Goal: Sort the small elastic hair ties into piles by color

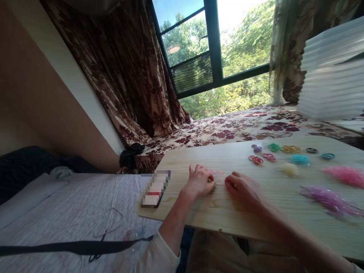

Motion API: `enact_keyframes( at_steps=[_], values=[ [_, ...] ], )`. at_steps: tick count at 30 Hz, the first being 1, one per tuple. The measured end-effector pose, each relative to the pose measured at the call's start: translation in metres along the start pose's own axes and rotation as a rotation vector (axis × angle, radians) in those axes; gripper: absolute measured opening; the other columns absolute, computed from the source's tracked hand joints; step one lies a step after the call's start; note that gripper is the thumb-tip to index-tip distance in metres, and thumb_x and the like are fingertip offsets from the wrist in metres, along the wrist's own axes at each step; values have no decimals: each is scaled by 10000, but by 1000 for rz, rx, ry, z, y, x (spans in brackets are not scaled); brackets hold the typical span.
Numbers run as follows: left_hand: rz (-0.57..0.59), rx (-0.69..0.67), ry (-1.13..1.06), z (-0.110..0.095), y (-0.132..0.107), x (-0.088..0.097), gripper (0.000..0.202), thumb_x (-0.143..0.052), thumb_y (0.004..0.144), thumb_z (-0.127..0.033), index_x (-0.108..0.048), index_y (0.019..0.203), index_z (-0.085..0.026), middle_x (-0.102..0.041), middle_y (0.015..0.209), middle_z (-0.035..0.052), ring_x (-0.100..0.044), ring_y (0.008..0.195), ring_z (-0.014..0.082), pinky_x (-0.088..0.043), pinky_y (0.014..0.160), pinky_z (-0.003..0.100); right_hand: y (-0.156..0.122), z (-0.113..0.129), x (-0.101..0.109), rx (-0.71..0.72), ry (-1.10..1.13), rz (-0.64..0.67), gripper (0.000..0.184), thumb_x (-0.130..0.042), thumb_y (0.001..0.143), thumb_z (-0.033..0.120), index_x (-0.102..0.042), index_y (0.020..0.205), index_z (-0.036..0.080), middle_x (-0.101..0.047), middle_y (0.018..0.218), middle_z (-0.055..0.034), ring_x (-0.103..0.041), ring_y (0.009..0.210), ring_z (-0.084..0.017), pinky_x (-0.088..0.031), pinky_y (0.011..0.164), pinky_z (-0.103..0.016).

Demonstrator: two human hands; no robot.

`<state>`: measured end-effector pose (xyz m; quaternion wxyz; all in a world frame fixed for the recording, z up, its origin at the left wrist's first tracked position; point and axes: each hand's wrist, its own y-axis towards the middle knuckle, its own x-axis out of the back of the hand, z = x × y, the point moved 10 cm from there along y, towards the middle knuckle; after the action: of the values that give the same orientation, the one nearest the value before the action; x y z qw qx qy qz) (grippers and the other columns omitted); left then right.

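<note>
My left hand (200,181) and my right hand (243,189) rest close together on a light wooden board (216,212) across my lap. Both have curled fingers pinching a small pale pink item (217,173) that lies between them; it is too blurred to name. Farther right on the board lie several small coloured rings (274,147) in red, green, yellow and blue. Fluffy tufts lie there too, one purple (327,197), one pink (345,175) and one pale yellow (289,169).
A phone (156,188) lies at the board's left edge. A white bedsheet (65,212) with a thin cable and a dark strap (71,247) spreads to the left. Floral curtains (125,76), a window (216,49) and a white stacked object (332,72) stand behind.
</note>
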<state>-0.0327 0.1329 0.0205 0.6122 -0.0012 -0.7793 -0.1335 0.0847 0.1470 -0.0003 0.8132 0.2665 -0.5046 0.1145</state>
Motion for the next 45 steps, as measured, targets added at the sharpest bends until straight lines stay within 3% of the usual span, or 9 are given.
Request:
enact_keyframes(
  at_steps=[5,18,23,30,37,45],
  values=[
    [-39,-18,6,-5,4,-1,157,-558,777,-146,-666,679,-203,-689,875,67,-538,1076,269,-227,1118,614,-2,2,2,18,-20,-24,235,-464,891,222,-674,785,212,-644,814,-29,-583,720,-150,-338,630,-256],
    [-271,-47,-133,-15,-14,8,133,-568,812,-115,-641,756,-212,-691,862,34,-571,1060,218,-175,1167,574,-4,8,5,72,10,-44,266,-420,926,229,-670,837,220,-650,863,-34,-594,765,-150,-385,695,-253],
    [-344,-39,-188,-14,-16,9,149,-595,783,-79,-642,749,-216,-707,843,18,-592,1019,207,-232,1149,548,-4,6,6,61,3,-70,272,-414,924,228,-675,851,212,-652,867,-41,-599,767,-156,-390,693,-260],
    [-385,-15,-244,-9,-22,11,192,-588,787,-74,-654,876,-232,-712,943,23,-581,1052,213,-263,1137,521,-3,1,6,34,33,-88,263,-430,915,229,-692,916,213,-666,906,-51,-605,804,-168,-392,716,-271],
    [-395,-55,-283,-14,-23,15,262,-584,798,-78,-650,978,-255,-714,892,2,-587,1058,216,-262,1139,506,-6,7,9,77,84,-128,250,-479,887,283,-689,1013,234,-670,937,-38,-594,754,-147,-420,729,-272],
    [-418,-63,-237,-17,-24,16,248,-590,813,-108,-657,996,-262,-719,903,-5,-587,1061,204,-290,1135,473,-5,10,18,115,152,-176,298,-408,921,291,-657,776,216,-653,818,-40,-580,721,-148,-418,692,-261]
  ],
)
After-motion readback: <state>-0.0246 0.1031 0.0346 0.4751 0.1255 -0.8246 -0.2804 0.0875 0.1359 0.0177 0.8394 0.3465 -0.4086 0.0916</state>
